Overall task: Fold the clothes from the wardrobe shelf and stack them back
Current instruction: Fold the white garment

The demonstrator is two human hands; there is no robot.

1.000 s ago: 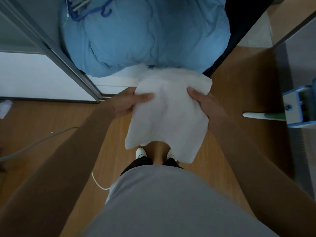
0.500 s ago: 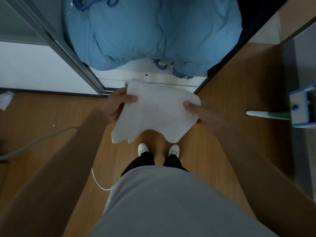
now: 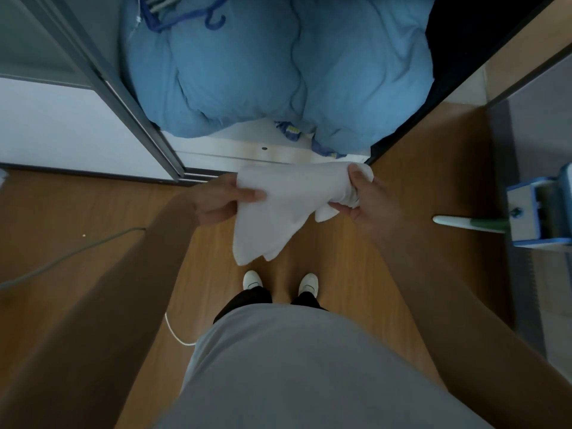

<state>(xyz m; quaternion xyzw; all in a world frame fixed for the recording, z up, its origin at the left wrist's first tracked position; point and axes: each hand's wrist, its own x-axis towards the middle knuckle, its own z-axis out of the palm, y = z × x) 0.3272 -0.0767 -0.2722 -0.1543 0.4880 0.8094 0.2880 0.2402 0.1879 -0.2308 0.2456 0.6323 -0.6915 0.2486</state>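
- White garment (image 3: 280, 205) is held in mid-air between both hands, above the wooden floor (image 3: 402, 168) and just in front of the wardrobe shelf (image 3: 247, 147). It isn't resting on any surface.
- Left hand (image 3: 221, 198) is clamped on the cloth's left edge, with the thumb on top and the other fingers hidden beneath. That looks like the anchor side.
- Right hand (image 3: 360, 201) is closed around a bunched wad of the right end. Fabric wraps over the thumb and a small tail pokes out below the palm, so my guess is that it's gathering or re-gripping, not holding a clean edge.
- Hands are held apart at about the same height, so the top edge spans roughly level between them. The slack hangs down toward the person's white shoes (image 3: 280, 283), probably so gravity takes the creases out before a fold.
- Cloth looks thin and limp. It drapes into two or three pointed lobes at the bottom, the lower-left one longest, with soft diagonal creases running toward the right fist. I can't tell what type of garment it is.
- No crisp fold line is visible yet, so folding seems to be at an early or mid stage.
- Blue duvet (image 3: 278, 66) fills the shelf space behind, with a strip of bare white shelf at its near edge. That strip is the likely stacking spot, though it's narrow.
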